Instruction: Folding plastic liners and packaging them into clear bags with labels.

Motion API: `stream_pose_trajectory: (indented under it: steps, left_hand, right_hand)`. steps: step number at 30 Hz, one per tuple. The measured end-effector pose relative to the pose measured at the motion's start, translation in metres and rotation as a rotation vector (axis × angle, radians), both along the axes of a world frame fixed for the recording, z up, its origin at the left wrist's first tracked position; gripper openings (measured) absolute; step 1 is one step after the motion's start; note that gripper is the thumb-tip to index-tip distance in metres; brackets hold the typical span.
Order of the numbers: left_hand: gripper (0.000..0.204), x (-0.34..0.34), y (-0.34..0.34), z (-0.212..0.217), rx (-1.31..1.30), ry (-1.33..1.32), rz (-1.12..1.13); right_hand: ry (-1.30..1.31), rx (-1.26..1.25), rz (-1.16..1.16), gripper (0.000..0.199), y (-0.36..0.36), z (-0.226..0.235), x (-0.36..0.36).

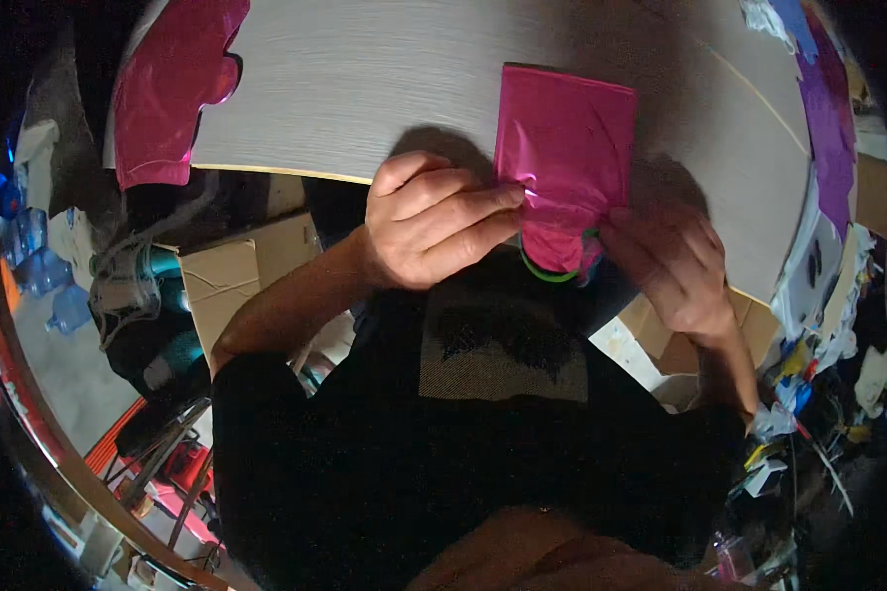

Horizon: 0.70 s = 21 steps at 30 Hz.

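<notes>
Two hands: left hand (434, 222) and right hand (675, 266). Two pink foil pieces: one pink foil bag (565, 158) at the table edge, one pink foil sheet (172, 84) at the far left corner. One purple foil sheet (830, 128) at right. One green cord (552, 274). One grey table (365, 79). Two cardboard boxes: one (232, 286) at left, one (754, 330) at right.

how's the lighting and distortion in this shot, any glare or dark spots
Head view: dim overall, corners black from the fisheye rim; the table edge bows; a small glare spot on the pink foil piece by the left hand; the right hand sits in shadow.
</notes>
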State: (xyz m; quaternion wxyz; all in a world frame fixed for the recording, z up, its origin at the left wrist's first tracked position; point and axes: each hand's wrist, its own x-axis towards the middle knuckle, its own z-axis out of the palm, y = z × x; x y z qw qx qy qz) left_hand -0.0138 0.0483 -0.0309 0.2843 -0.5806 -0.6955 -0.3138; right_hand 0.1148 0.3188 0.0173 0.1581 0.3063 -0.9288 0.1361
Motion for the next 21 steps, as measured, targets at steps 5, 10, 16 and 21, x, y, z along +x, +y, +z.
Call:
stream_pose_trajectory:
  steps: [5,10,16,21]
  left_hand:
    - [0.020,0.009,0.003,-0.005,0.028,-0.034,0.048]
    - [0.025,0.019,0.010,-0.001,0.104,-0.163,0.100]
    - [0.022,0.024,0.020,0.026,0.018,-0.454,0.189]
    - [0.020,0.018,0.025,0.042,-0.132,-0.537,0.214]
  right_hand:
    - [-0.200,-0.222,-0.128,0.026,-0.007,0.013,-0.010]
    - [-0.350,-0.351,-0.340,0.012,-0.017,0.020,-0.014]
    - [-0.615,-0.312,-0.483,0.003,-0.027,0.046,-0.036]
    - [-0.728,-0.176,-0.551,0.008,-0.028,0.049,-0.047]
